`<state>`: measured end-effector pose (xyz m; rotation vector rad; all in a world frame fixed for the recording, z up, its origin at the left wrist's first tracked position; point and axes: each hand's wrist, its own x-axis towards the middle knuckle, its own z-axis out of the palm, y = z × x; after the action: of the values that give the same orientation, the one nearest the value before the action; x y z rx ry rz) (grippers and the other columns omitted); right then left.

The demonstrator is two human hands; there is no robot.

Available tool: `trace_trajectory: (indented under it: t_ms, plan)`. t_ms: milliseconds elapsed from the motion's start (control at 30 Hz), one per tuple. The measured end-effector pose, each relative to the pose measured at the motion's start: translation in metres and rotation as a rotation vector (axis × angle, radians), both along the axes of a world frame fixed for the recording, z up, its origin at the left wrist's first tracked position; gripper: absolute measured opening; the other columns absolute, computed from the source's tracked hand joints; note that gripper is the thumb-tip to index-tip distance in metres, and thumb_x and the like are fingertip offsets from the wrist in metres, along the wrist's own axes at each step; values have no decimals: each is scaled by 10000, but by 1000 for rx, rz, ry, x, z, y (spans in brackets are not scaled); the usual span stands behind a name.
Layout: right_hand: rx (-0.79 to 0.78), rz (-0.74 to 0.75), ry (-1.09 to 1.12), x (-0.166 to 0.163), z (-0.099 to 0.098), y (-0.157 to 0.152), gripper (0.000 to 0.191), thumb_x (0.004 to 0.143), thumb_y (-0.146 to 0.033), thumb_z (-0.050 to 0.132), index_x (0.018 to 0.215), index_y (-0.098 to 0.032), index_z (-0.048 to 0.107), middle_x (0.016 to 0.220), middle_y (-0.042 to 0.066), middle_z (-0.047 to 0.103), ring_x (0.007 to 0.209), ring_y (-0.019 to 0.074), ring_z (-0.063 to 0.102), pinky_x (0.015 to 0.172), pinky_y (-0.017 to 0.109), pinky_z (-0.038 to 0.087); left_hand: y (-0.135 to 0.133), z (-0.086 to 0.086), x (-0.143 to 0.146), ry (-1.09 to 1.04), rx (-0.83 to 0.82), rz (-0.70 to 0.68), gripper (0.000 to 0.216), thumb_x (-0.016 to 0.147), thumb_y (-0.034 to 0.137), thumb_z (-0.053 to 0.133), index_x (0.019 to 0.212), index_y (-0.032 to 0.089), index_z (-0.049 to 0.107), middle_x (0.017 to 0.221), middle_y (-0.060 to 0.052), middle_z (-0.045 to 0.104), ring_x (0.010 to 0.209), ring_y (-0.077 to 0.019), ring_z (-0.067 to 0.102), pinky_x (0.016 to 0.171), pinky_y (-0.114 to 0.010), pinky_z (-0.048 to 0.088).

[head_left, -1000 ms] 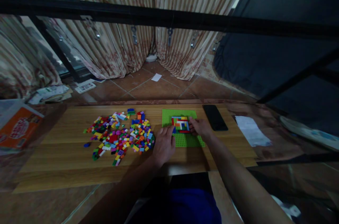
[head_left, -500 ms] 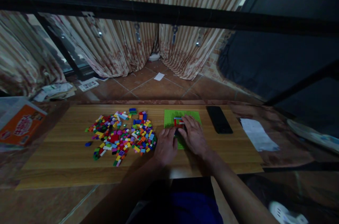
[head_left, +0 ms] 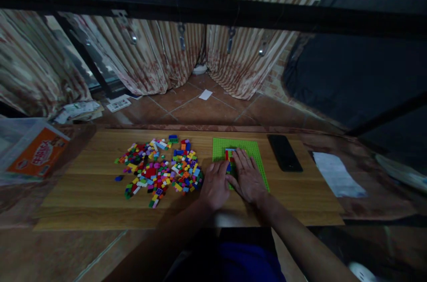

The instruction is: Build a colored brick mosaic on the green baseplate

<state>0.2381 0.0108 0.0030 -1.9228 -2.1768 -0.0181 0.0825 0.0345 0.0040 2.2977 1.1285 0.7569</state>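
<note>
A green studded baseplate [head_left: 262,171] lies on the wooden table, with a small build of red, white and blue toy bricks [head_left: 227,155] on it. My right hand [head_left: 248,177] is flat over the right part of this build, fingers stretched out and covering it. Beside it, my left hand [head_left: 214,184] rests at the plate's left edge, its fingers bent and pressed together. Blue at its fingertips belongs to a brick partly covered by both hands; whether the left fingers pinch anything is hidden. The thumbs are close together.
Left of my hands spreads a heap of loose toy bricks [head_left: 156,171] in many colours. A black phone [head_left: 284,153] lies right of the baseplate. White paper [head_left: 336,173] is off the table's right end. At far left stands a clear plastic box [head_left: 23,128] with an orange label.
My right hand has flattened over the brick build, its fingers covering more of it. My left hand stays close beside it. The whole view has shifted slightly.
</note>
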Motion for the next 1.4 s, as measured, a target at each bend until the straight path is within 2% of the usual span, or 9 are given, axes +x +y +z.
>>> trace_trajectory:
  t_ms: [167,367,500,567,700,867,1000,1167,1400]
  plan:
    - [58,16,-60,4,-9,-1,757,940,-567,339,1525,-99,233,1567,168,304,1464,316,225,1151,545,216,-6,4,0,39,10,-10,542,798,79,463,1337,140,448,1258,-138,585,1154,-273,520,1029,-463,435]
    - [132,65,-54,12,-6,0,726,944,-556,347,1528,-144,223,1545,164,353,1443,318,278,1140,565,237,-14,18,-5,-16,81,-17,635,778,69,465,1405,104,376,1434,-162,468,1336,-274,407,1125,-461,373]
    - [196,24,61,15,0,-12,723,944,-553,339,1532,-155,206,1556,171,324,1438,330,285,1133,557,265,-24,34,-29,-65,128,24,541,856,114,444,1396,129,409,1428,-136,478,1340,-246,409,1131,-421,388]
    - [213,-17,141,17,-2,-23,701,944,-544,339,1533,-188,210,1561,163,312,1429,341,300,1124,556,290,-31,36,-49,-55,139,75,497,883,120,426,1378,165,435,1400,-116,506,1311,-232,446,1116,-421,408]
    - [241,-137,300,26,-16,-47,644,935,-524,390,1502,-233,299,1528,164,357,1387,359,362,1096,556,348,-45,21,-97,-9,230,188,470,889,112,458,1354,179,459,1331,-118,565,1247,-238,511,1062,-457,456]
    - [320,-257,419,31,-31,-57,590,949,-523,392,1406,-153,427,1387,188,487,1292,340,462,1044,556,412,-48,-1,-134,16,356,288,386,905,81,478,1271,193,530,1238,-102,626,1150,-217,582,969,-403,522]
    - [321,-317,397,27,-30,-54,581,952,-543,382,1350,-130,480,1331,197,526,1234,322,501,1034,527,430,-43,-4,-136,11,429,224,347,893,57,503,1211,180,572,1197,-100,646,1112,-211,602,945,-381,528]
    - [318,-324,340,21,-29,-54,509,953,-500,422,1329,-169,509,1309,171,553,1202,315,521,993,521,457,-34,-7,-126,-13,477,128,371,866,15,530,1189,186,594,1167,-91,658,1102,-211,599,951,-390,512]
    - [281,-331,221,20,-31,-53,467,931,-475,476,1248,-147,577,1317,185,554,1189,330,516,964,525,463,-29,-13,-122,-48,521,21,348,847,15,564,1150,175,624,1128,-95,678,1050,-208,614,912,-376,516]
